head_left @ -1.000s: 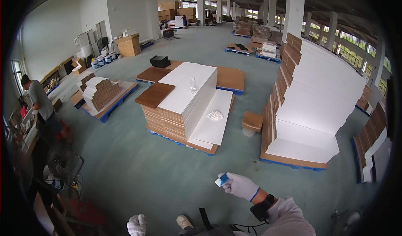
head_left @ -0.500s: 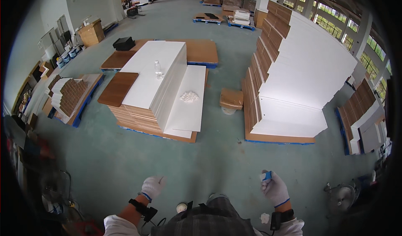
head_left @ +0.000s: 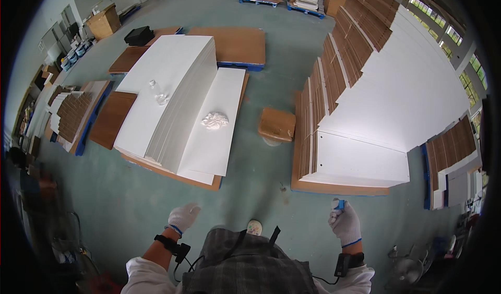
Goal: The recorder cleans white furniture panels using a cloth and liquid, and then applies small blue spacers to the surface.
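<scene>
My right hand (head_left: 345,225), in a white knit glove with a blue cuff edge, is closed on a small blue object (head_left: 340,205) that pokes out above the fingers; its kind is too small to tell. My left hand (head_left: 183,217), gloved alike, hangs over the floor with loosely bent fingers and nothing visible in it. Ahead on the left, a stack of white panels (head_left: 156,80) carries a clear bottle (head_left: 153,86). A crumpled white cloth (head_left: 214,120) lies on the lower white panel (head_left: 205,156) beside it. Neither hand touches the stacks.
A tall stack of white-faced boards (head_left: 386,101) stands on a pallet at the right. Between the stacks sits a brown box-like stool (head_left: 277,124). Brown boards (head_left: 113,119) and a black case (head_left: 139,36) are by the left stack. A fan (head_left: 408,269) stands lower right.
The view has moved forward and tilted down, so both stacks appear nearer. A shoe now shows below. My right hand still holds the blue object.
</scene>
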Action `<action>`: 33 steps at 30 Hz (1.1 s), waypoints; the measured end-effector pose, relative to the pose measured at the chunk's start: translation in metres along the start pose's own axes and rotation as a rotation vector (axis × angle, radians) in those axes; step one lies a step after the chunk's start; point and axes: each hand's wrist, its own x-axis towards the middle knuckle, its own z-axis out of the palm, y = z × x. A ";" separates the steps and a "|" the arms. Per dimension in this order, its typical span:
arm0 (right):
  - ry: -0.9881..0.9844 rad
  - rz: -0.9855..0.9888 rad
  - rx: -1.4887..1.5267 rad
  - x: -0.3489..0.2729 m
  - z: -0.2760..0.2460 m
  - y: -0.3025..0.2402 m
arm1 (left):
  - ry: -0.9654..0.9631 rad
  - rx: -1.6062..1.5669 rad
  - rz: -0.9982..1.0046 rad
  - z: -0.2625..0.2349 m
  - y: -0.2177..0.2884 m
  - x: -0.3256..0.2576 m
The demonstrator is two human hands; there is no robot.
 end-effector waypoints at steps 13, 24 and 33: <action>-0.380 0.427 -0.347 0.299 0.253 0.003 | 0.030 -0.288 -0.462 -0.013 -0.043 0.201; -0.236 0.535 -0.512 0.440 0.408 -0.022 | 0.102 -0.590 -0.763 -0.044 -0.051 0.286; -0.437 0.851 -0.950 0.566 0.541 0.065 | 0.378 -0.789 -1.208 0.041 -0.054 0.240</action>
